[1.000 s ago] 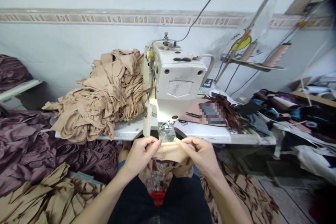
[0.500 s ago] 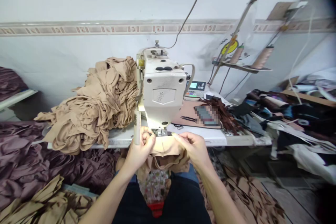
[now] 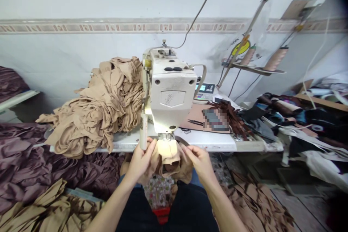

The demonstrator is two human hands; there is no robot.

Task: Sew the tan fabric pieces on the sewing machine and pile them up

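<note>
A white sewing machine [image 3: 173, 98] stands before me with its lamp lit. Beneath its presser foot [image 3: 168, 136] lies the edge of a tan fabric piece [image 3: 169, 150], which hangs over the table's front edge toward my lap. My left hand [image 3: 141, 157] pinches the cloth on its left side, close to the machine's pale upright bar [image 3: 143, 130]. On the other side, my right hand [image 3: 199, 157] grips the cloth between thumb and fingers. A fold opens in the fabric between both hands. The needle is too small to make out.
A tall heap of tan fabric [image 3: 100, 108] covers the table's left part. Right of the machine are a control panel [image 3: 204, 90], tweezers [image 3: 195, 121] and brown strips [image 3: 231, 114]. Thread cones [image 3: 276, 59] stand on a rack. Purple cloth [image 3: 54, 170] lies at lower left.
Both hands have moved slightly apart and down from the presser foot, spreading the tan fabric, whose hanging fold now gapes more. The view has shifted slightly.
</note>
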